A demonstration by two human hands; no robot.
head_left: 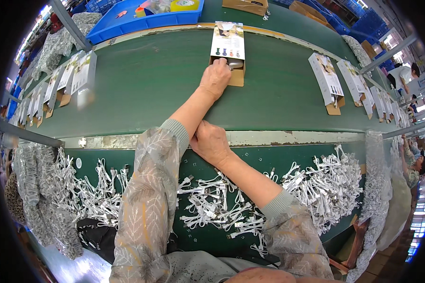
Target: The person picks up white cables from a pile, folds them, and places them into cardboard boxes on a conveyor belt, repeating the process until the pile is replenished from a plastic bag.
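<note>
A printed white carton (229,42) lies on the green belt with its brown flap open toward me. Inside its mouth shows a pale, smooth thing (235,62). My left hand (216,78) reaches to that mouth, fingers closed and pinched at the left side of the opening; what they grip is hidden. Below the left wrist, my right hand (209,142) is curled closed over the belt's near edge, and I cannot see whether something is in it. Piles of short white charging cables (217,200) lie on the green worktop beneath my forearms.
More cartons with open flaps stand in rows on the belt, at left (83,73) and right (327,82). A blue tray (146,21) with tape sits beyond. Clear plastic bags (47,188) hang at the left, metal posts (71,23) rise at the sides. Other people work far right.
</note>
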